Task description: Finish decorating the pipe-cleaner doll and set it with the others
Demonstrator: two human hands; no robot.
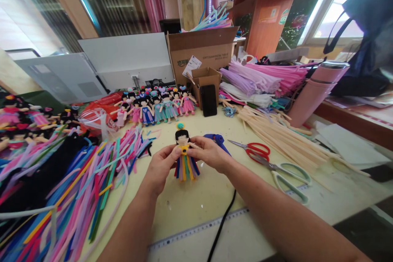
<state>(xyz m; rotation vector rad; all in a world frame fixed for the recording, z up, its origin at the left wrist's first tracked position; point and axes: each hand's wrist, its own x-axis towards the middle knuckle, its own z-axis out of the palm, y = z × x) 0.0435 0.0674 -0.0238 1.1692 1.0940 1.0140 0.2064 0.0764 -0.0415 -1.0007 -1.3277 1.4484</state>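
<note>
A small pipe-cleaner doll [185, 163] is held upright above the table between my two hands. It has black hair, a teal and yellow top ornament, a yellow bodice and a striped skirt of several colours. My left hand [163, 164] pinches the doll's left side at the bodice, thumb in front. From the other side my right hand [211, 153] grips the doll at its arm and bodice, its thumb also in front. Just behind my right hand lies a blue glue gun [218, 139], partly hidden. Its black cord [225, 217] seems to run toward the front edge.
Red-handled scissors [253, 150] and green-handled scissors [288, 174] lie right. Finished dolls [159, 106] stand behind, beside a phone [208, 100] and cardboard box [201, 49]. Colourful pipe cleaners [89, 188] pile up left, beige ones [276, 139] right, near a pink bottle [317, 94]. A ruler strip [199, 228] crosses the front.
</note>
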